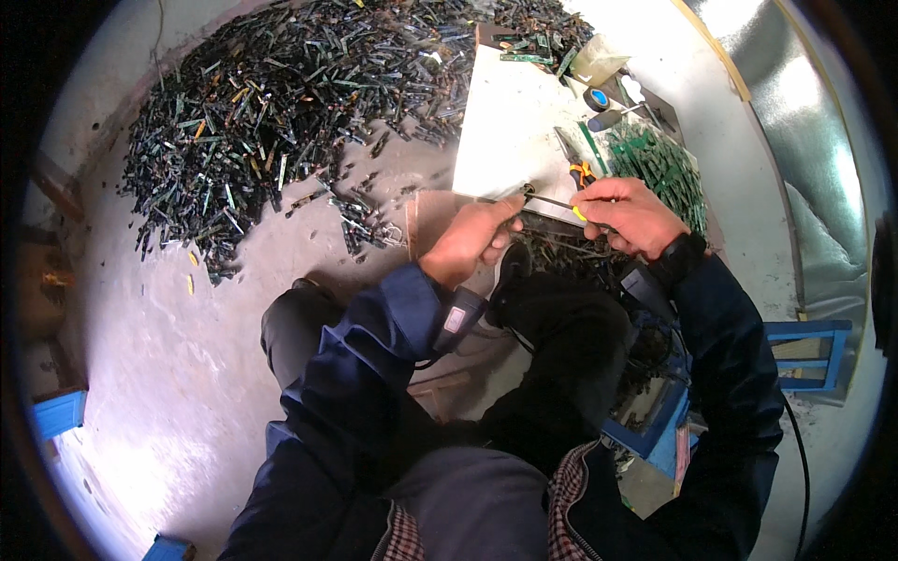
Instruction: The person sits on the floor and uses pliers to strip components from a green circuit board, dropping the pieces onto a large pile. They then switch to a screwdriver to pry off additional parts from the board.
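Strip: I am seeing a thin dark strip [552, 201] lying crosswise at the near edge of the white tabletop [510, 131], its long axis running left to right between both hands.
Left hand [472, 238]: fingers are pinching shut on the strip's left end; wrist is angling inward.
Right hand [631, 217]: fingers are closing around orange-handled pliers [580, 178], meeting the strip's right end.
Surroundings: green boards [659, 164] are lying right; scrap pile [281, 103] is covering the floor left.
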Demonstrator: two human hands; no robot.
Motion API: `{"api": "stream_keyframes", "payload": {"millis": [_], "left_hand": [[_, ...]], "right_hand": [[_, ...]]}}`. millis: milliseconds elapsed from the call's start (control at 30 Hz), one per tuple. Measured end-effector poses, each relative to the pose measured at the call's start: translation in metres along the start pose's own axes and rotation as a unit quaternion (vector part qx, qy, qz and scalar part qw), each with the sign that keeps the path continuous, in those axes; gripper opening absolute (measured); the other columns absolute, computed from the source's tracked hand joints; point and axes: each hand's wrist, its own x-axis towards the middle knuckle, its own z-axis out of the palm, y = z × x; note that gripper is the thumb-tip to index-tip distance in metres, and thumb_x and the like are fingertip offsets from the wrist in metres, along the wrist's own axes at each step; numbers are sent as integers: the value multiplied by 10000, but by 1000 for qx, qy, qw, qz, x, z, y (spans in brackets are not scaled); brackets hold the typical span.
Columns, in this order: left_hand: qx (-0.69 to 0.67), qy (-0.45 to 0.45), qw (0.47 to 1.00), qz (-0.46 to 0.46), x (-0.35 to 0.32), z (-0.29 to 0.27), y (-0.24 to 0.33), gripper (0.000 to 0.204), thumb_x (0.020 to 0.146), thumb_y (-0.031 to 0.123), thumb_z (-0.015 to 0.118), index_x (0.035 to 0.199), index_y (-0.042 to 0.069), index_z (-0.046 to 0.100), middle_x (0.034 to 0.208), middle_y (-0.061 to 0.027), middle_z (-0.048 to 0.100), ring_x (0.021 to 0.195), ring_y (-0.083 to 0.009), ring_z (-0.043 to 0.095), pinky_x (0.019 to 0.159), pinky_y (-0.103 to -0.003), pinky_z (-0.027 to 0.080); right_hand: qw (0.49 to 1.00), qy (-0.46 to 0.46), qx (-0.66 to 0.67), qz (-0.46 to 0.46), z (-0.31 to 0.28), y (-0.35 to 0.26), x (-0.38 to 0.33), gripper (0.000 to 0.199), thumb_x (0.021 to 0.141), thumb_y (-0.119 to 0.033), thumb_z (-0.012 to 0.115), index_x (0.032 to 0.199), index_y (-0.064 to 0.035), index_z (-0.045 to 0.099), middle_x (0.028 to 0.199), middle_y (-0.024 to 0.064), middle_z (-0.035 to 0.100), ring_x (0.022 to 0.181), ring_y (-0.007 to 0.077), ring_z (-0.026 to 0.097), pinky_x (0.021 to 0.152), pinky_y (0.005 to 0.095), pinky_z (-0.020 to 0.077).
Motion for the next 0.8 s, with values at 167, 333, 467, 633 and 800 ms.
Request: {"api": "stream_keyframes", "payload": {"millis": [167,333,467,633,800], "left_hand": [[101,-9,994,48,6,4,-10,408,912,462,507,858,59,548,558,58,342,458,-55,277,405,-218,233],[65,-15,992,103,7,10,-19,437,947,448,440,861,31,539,579,45,361,456,-61,283,407,-233,254],[109,1,987,116,10,9,-18,446,962,441,413,872,23,537,571,28,376,451,-68,310,404,-242,265],[145,17,984,98,13,4,-18,447,962,433,408,853,20,540,557,13,399,447,-90,352,405,-255,292],[217,65,966,127,17,9,-21,451,962,415,407,828,8,547,559,-1,425,448,-103,377,416,-268,323]], "right_hand": [[962,50,-138,-229,4,32,17,200,832,-130,614,979,4,631,668,58,607,501,123,531,456,282,399],[716,237,-558,-346,65,37,-12,86,824,-142,581,857,-64,569,653,134,581,614,330,596,534,433,459],[894,187,-246,-325,48,55,6,224,866,-169,585,1052,-46,581,730,75,611,556,198,565,472,337,434],[977,20,208,-45,33,35,-6,295,885,-157,578,1162,-56,580,767,33,598,545,69,475,451,223,360],[994,27,71,-85,31,51,4,279,874,-144,594,1142,-67,588,786,56,619,512,100,496,454,238,380]]}}
